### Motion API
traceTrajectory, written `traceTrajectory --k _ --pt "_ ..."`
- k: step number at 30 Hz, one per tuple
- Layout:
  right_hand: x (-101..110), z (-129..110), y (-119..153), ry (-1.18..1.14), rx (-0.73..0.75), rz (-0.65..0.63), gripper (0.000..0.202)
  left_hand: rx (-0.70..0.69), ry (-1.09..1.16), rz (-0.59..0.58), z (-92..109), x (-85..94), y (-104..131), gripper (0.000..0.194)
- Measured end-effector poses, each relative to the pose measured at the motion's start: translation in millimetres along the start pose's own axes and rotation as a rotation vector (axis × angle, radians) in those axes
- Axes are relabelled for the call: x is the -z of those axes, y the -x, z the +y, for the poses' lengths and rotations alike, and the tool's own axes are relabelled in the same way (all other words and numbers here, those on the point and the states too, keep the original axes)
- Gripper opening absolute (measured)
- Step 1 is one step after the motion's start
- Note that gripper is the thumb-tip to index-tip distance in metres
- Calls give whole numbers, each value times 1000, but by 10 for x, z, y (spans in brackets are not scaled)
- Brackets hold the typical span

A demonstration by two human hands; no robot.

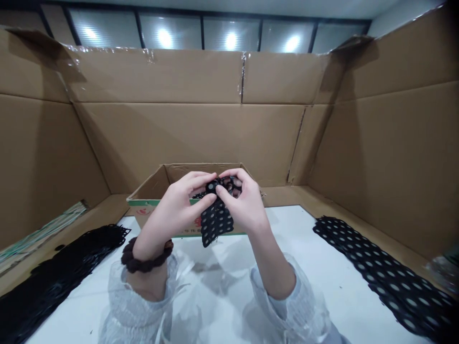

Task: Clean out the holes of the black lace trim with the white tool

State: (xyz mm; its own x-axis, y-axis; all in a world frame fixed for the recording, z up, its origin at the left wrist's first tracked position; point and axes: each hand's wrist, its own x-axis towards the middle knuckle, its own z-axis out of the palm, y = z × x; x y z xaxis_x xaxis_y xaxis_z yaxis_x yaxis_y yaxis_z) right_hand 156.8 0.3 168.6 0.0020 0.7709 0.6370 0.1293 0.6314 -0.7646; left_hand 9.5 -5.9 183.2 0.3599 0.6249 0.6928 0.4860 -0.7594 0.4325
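Both hands hold a small black dotted sheet in front of me; its lower end hangs down freely. My left hand pinches its upper left edge between thumb and fingers. With thumb below and fingers curled over the top, my right hand grips the upper right part, where open round holes show. Whether the pale dots lower down are holes or filled discs I cannot tell. Right behind the hands stands an open cardboard box with a green band, partly hidden by them; something black and dotted shows inside.
Along the right lies a long stack of black dotted sheets. A heap of black stringy strips lies on the left. Tall cardboard walls enclose the white tabletop at the back and sides. Clear plastic sits at far right.
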Motion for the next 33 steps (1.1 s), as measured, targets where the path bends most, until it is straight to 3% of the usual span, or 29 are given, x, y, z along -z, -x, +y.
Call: traceTrajectory --k 5,9,17,24,26,27,28,30,31,33 --pt "-4 32 4 24 27 16 14 104 20 64 1 -45 -19 30" --pt "-37 15 39 57 62 11 11 233 200 -27 -3 -33 -44 32" --pt "-83 -11 82 254 124 176 11 231 159 51 31 -56 -60 32" --pt "-2 -49 66 209 136 -15 5 308 503 85 -92 -91 -107 23" --pt "57 -39 48 246 118 -35 5 330 551 152 -203 -118 -158 25" --pt "91 -36 41 283 106 -48 4 333 538 240 -297 -130 -186 27" --pt "128 -37 36 316 93 -70 4 330 488 356 -417 -141 -211 29" --pt "203 -58 30 337 72 -140 3 320 238 693 -709 -156 -247 33" --pt "239 -76 30 318 69 -183 3 352 77 730 -855 -162 -256 33" --pt "298 -119 28 250 71 -264 8 462 -184 554 -1066 -169 -259 40"
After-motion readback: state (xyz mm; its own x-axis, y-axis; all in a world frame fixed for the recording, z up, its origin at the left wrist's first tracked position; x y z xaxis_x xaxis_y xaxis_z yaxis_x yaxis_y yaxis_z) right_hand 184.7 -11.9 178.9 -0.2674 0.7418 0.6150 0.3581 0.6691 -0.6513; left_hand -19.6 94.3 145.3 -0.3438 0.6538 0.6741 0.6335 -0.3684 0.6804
